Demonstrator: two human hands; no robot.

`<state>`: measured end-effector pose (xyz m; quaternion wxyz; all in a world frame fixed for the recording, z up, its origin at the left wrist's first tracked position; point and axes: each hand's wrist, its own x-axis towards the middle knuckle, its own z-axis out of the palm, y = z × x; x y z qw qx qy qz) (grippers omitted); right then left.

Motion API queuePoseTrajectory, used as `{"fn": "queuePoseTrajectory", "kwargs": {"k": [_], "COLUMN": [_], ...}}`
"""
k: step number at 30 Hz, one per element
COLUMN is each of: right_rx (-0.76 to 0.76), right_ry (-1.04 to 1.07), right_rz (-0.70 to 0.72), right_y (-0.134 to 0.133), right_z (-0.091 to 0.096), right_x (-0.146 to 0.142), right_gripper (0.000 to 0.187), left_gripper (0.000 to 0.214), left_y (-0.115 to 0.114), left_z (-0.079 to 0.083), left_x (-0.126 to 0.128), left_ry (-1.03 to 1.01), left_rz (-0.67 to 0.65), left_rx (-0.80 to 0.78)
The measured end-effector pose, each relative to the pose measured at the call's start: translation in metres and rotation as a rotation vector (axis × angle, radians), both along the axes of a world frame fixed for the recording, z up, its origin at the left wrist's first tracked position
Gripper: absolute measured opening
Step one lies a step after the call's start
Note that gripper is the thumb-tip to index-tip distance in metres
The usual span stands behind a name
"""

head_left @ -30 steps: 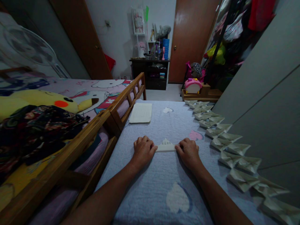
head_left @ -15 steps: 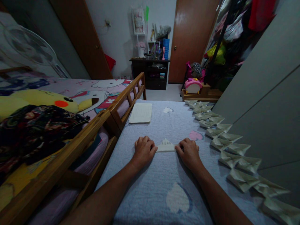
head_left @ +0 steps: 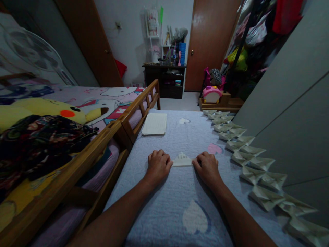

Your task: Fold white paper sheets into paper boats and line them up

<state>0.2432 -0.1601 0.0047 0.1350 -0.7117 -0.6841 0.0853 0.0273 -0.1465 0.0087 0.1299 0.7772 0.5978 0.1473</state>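
A folded piece of paper (head_left: 182, 161) lies on the light blue quilted bed cover, its long straight edge towards me and a peaked part with printed marks pointing away. My left hand (head_left: 159, 165) pinches its left end between thumb and curled fingers. At the right end, my right hand (head_left: 206, 165) grips it the same way. Both hands rest on the cover, and the fingertips are partly hidden. Beyond my left hand sits a stack of paper sheets (head_left: 154, 124). Along the right side stand two rows of folded paper boats (head_left: 267, 197).
A wooden bed rail (head_left: 113, 132) runs along the left, with a yellow plush toy (head_left: 51, 109) and dark patterned cloth (head_left: 38, 147) behind it. A pale cabinet (head_left: 290, 137) borders the right side. A dark desk (head_left: 164, 80) stands at the far wall.
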Motion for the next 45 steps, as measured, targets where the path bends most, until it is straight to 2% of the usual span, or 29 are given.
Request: {"fn": "queuePoseTrajectory", "kwargs": {"k": [22, 34, 40, 43, 45], "right_rx": [0.004, 0.006, 0.070, 0.155, 0.179], "right_ry": [-0.079, -0.044, -0.018, -0.044, -0.062], "right_rz": [-0.013, -0.020, -0.041, -0.050, 0.010], "right_y": [-0.001, -0.001, -0.003, -0.005, -0.006], "right_z": [0.000, 0.000, -0.003, -0.003, -0.003], "right_x": [-0.002, -0.002, -0.003, -0.006, -0.009], "right_gripper": [0.018, 0.021, 0.012, 0.008, 0.003], "left_gripper": [0.015, 0.009, 0.033, 0.029, 0.022], "left_y": [-0.003, -0.004, -0.005, -0.004, -0.003], "left_z": [-0.003, -0.005, -0.011, -0.013, -0.013], "left_x": [0.002, 0.002, 0.004, 0.006, 0.006], "left_ry": [0.046, 0.042, -0.021, 0.005, 0.043], "left_rz": [0.010, -0.001, -0.124, -0.270, -0.362], "left_rx": [0.030, 0.057, 0.183, 0.206, 0.199]}}
